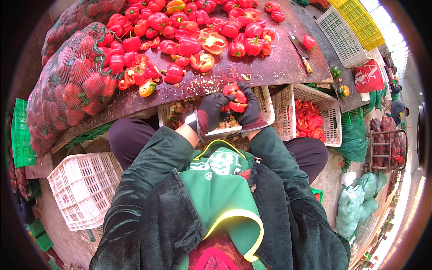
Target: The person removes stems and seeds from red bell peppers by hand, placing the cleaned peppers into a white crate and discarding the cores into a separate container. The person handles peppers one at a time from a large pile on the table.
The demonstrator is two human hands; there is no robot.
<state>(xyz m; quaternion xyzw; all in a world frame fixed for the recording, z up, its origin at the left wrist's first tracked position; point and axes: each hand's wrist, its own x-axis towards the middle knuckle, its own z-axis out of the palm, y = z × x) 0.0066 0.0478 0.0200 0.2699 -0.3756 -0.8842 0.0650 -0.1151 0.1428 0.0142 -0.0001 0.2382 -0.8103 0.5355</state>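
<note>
My left hand (212, 109) and my right hand (250, 107), both in dark knitted gloves, hold a red bell pepper (235, 91) between them. The pepper looks cut or split, with a gap across it. My right fingers wrap its far side, while the left thumb and fingers press on its near side. Under the hands stands a white plastic crate (269, 105) with pepper scraps in it. Whole and opened red peppers (189, 46) are heaped on the dark tabletop (141, 107) beyond, among scattered seeds.
Mesh sacks of red peppers (72, 82) lie at the left. A knife (300, 50) rests on the table at the right. Another white crate (332, 113) holds opened red pepper pieces (308, 120). An upturned-looking white crate (82, 189) stands on the floor at left.
</note>
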